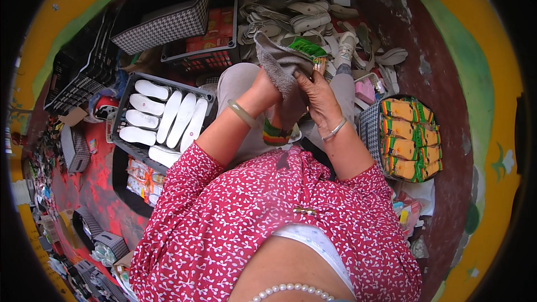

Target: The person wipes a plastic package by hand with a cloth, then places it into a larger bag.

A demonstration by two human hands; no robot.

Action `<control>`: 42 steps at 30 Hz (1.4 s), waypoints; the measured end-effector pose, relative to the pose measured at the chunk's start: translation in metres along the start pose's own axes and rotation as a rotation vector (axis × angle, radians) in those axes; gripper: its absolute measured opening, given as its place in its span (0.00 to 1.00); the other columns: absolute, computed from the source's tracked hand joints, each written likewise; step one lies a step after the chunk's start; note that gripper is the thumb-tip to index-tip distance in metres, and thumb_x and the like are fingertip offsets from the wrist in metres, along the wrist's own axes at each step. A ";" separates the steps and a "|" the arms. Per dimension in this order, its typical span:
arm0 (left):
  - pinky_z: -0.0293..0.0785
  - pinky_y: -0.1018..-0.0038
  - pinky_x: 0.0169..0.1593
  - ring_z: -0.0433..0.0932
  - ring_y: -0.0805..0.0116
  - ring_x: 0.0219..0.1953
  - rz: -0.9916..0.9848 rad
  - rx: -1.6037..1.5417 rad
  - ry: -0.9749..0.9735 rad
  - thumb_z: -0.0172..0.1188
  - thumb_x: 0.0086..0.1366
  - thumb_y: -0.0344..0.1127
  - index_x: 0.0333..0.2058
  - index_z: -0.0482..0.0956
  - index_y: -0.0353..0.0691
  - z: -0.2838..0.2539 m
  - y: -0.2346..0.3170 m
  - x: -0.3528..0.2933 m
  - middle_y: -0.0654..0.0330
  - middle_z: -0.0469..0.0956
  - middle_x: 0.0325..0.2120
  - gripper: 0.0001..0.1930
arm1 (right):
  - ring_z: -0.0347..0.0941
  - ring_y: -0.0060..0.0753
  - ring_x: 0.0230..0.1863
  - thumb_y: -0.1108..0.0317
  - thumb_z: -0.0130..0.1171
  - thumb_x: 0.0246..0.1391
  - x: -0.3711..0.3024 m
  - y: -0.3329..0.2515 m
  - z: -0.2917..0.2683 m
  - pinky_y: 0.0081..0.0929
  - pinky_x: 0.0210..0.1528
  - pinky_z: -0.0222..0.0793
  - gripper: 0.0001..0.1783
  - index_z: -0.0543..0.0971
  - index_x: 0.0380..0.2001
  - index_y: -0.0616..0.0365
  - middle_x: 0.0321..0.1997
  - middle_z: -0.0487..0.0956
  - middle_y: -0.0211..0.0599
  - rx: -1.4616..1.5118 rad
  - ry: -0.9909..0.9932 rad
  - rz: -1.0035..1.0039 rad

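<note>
A grey fuzzy cloth piece point(269, 64) is held up between my two hands above my lap. My left hand point(266, 87) grips it from the left, its fingers mostly hidden behind the cloth. My right hand point(321, 96) pinches its right edge between thumb and fingers. A bright green piece point(307, 46) shows just beyond the cloth, and a small bundle of thin light strands point(320, 65) shows by my right fingertips; I cannot make out what it is. Below my left hand, a red, yellow and green striped piece point(277, 135) shows partly.
At left, a dark crate point(124, 134) holds white shoe insoles point(168, 114). A checked basket point(369, 126) at right holds packed orange and green pieces point(400, 128). Loose soles and shoes point(305, 17) pile up ahead. A checked bin point(162, 31) and black crates point(78, 61) stand far left.
</note>
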State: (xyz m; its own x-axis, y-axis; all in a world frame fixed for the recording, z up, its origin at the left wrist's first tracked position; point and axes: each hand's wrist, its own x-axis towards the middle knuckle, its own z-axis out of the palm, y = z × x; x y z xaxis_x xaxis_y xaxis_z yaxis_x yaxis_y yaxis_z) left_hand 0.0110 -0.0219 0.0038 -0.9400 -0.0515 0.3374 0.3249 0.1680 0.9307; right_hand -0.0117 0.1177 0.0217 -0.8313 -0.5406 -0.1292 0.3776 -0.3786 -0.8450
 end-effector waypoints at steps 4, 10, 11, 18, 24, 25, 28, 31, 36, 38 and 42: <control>0.67 0.73 0.50 0.71 0.69 0.45 -0.037 -0.153 -0.074 0.51 0.60 0.27 0.46 0.71 0.37 -0.008 0.022 -0.006 0.58 0.73 0.43 0.14 | 0.71 0.26 0.44 0.70 0.63 0.48 -0.001 -0.007 0.005 0.21 0.49 0.65 0.22 0.70 0.47 0.63 0.44 0.75 0.35 0.079 0.016 -0.113; 0.68 0.73 0.48 0.71 0.70 0.43 -0.006 -0.161 -0.125 0.51 0.57 0.23 0.45 0.72 0.35 -0.009 0.038 0.002 0.58 0.75 0.41 0.15 | 0.74 0.26 0.40 0.78 0.60 0.46 -0.004 -0.014 0.006 0.21 0.45 0.68 0.17 0.74 0.42 0.60 0.39 0.78 0.33 0.163 0.092 -0.232; 0.68 0.73 0.48 0.71 0.70 0.43 0.013 -0.140 -0.140 0.51 0.57 0.23 0.45 0.72 0.34 -0.009 0.040 0.004 0.58 0.75 0.40 0.15 | 0.74 0.26 0.39 0.79 0.59 0.46 -0.005 -0.016 0.007 0.21 0.45 0.69 0.16 0.74 0.42 0.60 0.38 0.78 0.34 0.167 0.114 -0.254; 0.69 0.74 0.46 0.71 0.73 0.41 -0.193 -0.315 -0.177 0.55 0.55 0.23 0.45 0.72 0.34 -0.005 0.057 0.005 0.60 0.76 0.38 0.16 | 0.74 0.26 0.39 0.84 0.58 0.45 -0.002 -0.042 0.002 0.20 0.47 0.69 0.17 0.74 0.41 0.60 0.39 0.78 0.34 0.279 0.093 -0.325; 0.69 0.75 0.46 0.71 0.74 0.42 -0.097 -0.170 -0.229 0.58 0.55 0.24 0.46 0.72 0.37 -0.010 0.056 0.005 0.61 0.75 0.41 0.18 | 0.74 0.25 0.39 0.86 0.56 0.43 -0.009 -0.053 0.011 0.19 0.46 0.70 0.27 0.71 0.50 0.60 0.42 0.77 0.35 0.240 -0.053 -0.196; 0.69 0.74 0.47 0.71 0.74 0.42 -0.149 -0.178 -0.248 0.58 0.54 0.24 0.46 0.72 0.37 -0.012 0.057 0.006 0.61 0.75 0.41 0.18 | 0.74 0.25 0.39 0.87 0.57 0.42 -0.009 -0.053 0.011 0.19 0.46 0.71 0.28 0.71 0.50 0.60 0.42 0.77 0.35 0.217 -0.067 -0.181; 0.69 0.74 0.47 0.70 0.73 0.43 -0.066 -0.119 -0.267 0.58 0.54 0.24 0.47 0.72 0.37 -0.008 0.055 0.006 0.61 0.74 0.42 0.19 | 0.75 0.25 0.38 0.87 0.57 0.40 -0.009 -0.052 0.008 0.19 0.45 0.71 0.28 0.72 0.50 0.61 0.42 0.78 0.36 0.182 -0.052 -0.172; 0.69 0.74 0.48 0.70 0.73 0.44 -0.012 -0.074 -0.268 0.57 0.53 0.23 0.47 0.71 0.37 -0.005 0.063 0.005 0.60 0.73 0.43 0.20 | 0.75 0.26 0.37 0.88 0.56 0.39 -0.008 -0.047 0.007 0.20 0.44 0.72 0.25 0.75 0.45 0.63 0.40 0.78 0.37 0.222 0.069 -0.221; 0.68 0.75 0.50 0.68 0.74 0.47 -0.238 -0.182 -0.358 0.56 0.55 0.22 0.49 0.69 0.36 -0.005 0.059 0.006 0.62 0.72 0.44 0.21 | 0.76 0.29 0.36 0.87 0.56 0.40 -0.010 -0.053 0.003 0.22 0.42 0.73 0.19 0.77 0.40 0.64 0.37 0.79 0.40 0.254 0.166 -0.264; 0.68 0.75 0.50 0.69 0.75 0.47 -0.314 -0.382 -0.333 0.56 0.55 0.22 0.49 0.69 0.36 -0.004 0.059 0.002 0.62 0.73 0.44 0.20 | 0.76 0.30 0.36 0.87 0.55 0.42 -0.013 -0.055 0.006 0.22 0.42 0.73 0.18 0.77 0.40 0.65 0.37 0.79 0.41 0.266 0.176 -0.265; 0.68 0.76 0.49 0.70 0.76 0.44 -0.326 -0.309 -0.443 0.57 0.57 0.23 0.48 0.69 0.33 -0.008 0.051 0.004 0.62 0.74 0.42 0.19 | 0.76 0.31 0.36 0.86 0.53 0.44 -0.013 -0.056 0.003 0.23 0.41 0.74 0.16 0.77 0.39 0.65 0.36 0.79 0.41 0.310 0.209 -0.252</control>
State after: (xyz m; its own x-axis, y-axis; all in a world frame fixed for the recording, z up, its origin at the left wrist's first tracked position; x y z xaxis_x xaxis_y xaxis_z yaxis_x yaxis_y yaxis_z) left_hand 0.0252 -0.0214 0.0540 -0.9284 0.3715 0.0004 -0.0329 -0.0833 0.9960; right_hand -0.0206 0.1434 0.0724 -0.9655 -0.2513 -0.0679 0.2303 -0.7036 -0.6722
